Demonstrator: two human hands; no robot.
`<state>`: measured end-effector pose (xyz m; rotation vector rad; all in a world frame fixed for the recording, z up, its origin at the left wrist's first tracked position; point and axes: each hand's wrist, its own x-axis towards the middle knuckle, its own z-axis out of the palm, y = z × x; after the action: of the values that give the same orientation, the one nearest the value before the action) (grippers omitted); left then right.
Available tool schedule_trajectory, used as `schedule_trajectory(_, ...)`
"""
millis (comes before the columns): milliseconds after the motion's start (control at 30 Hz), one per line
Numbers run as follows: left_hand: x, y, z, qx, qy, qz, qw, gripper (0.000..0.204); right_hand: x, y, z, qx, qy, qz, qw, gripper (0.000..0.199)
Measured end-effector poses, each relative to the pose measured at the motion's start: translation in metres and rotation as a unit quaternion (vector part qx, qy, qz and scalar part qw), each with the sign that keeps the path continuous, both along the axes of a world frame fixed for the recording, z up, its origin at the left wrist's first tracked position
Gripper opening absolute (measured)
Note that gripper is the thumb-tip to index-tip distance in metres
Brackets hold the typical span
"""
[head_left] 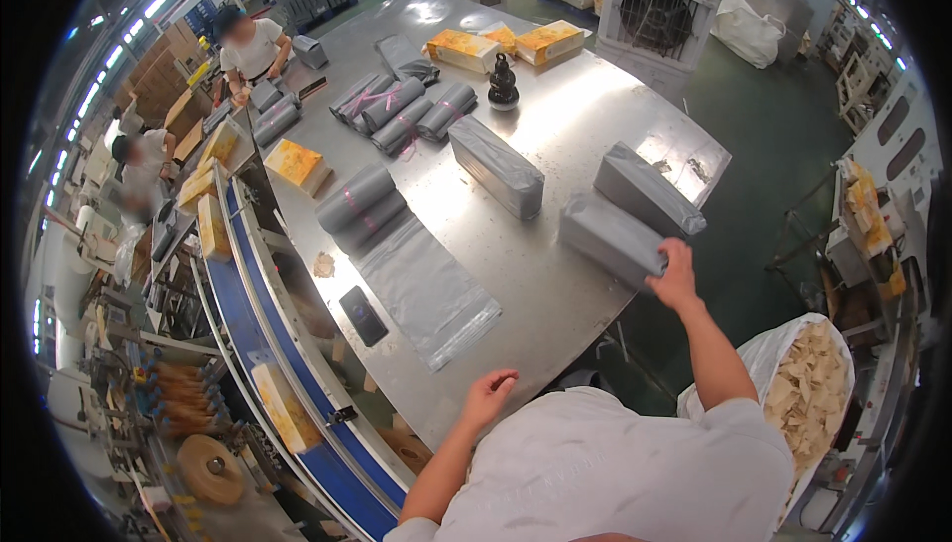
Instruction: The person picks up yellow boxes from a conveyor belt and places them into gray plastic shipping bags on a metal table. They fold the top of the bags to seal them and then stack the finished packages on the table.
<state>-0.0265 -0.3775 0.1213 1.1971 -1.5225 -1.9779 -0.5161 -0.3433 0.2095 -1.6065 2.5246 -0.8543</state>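
My right hand (676, 276) grips the near end of a grey plastic-wrapped package (607, 237) at the table's right edge. A second grey wrapped package (650, 188) lies right behind it. Farther left stands another grey wrapped block (496, 167), apart from both. My left hand (488, 398) hovers by the table's near edge with its fingers curled in, and nothing shows in it. Flat grey plastic bags (428, 289) are spread out ahead of that hand, running back to two grey rolls (362, 207) with pink ties. Beside the bags lies a black phone (363, 316).
The metal table (555, 319) also carries tied grey rolls (397, 106), yellow-and-white packs (464, 50) and a black bottle (503, 86). On the left a blue conveyor (263, 329) moves similar packs past. A sack of scraps (808, 383) stands at my right. Two people (253, 51) work at far left.
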Motion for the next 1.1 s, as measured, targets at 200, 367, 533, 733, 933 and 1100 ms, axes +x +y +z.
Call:
schedule_trajectory(200,-0.01,-0.004,0.034,-0.061,-0.078,-0.053,0.994,0.03,-0.067,-0.037,-0.016,0.062,0.12,-0.085,0.987,0.069)
schedule_trajectory(367,0.012,0.023,0.028,-0.117,-0.134,0.012,0.984,0.033,-0.069,-0.042,-0.037,0.151,0.16,-0.072,0.973,0.08)
schedule_trajectory(533,0.087,0.075,-0.03,-0.153,-0.184,0.285,0.928,0.024,0.044,-0.027,-0.072,0.005,0.234,0.09,0.968,0.064)
schedule_trajectory(733,0.245,0.158,-0.082,-0.255,-0.385,0.559,0.689,0.034,0.253,0.007,-0.109,0.117,0.013,0.487,0.865,0.055)
schedule_trajectory(933,0.435,0.186,-0.066,0.055,-0.622,0.526,0.578,0.075,0.292,-0.003,-0.073,0.181,0.006,0.495,0.85,0.047)
schedule_trajectory(1100,0.48,0.151,-0.066,0.085,-0.658,0.405,0.629,0.076,0.26,-0.023,-0.079,0.199,-0.022,0.437,0.877,0.04)
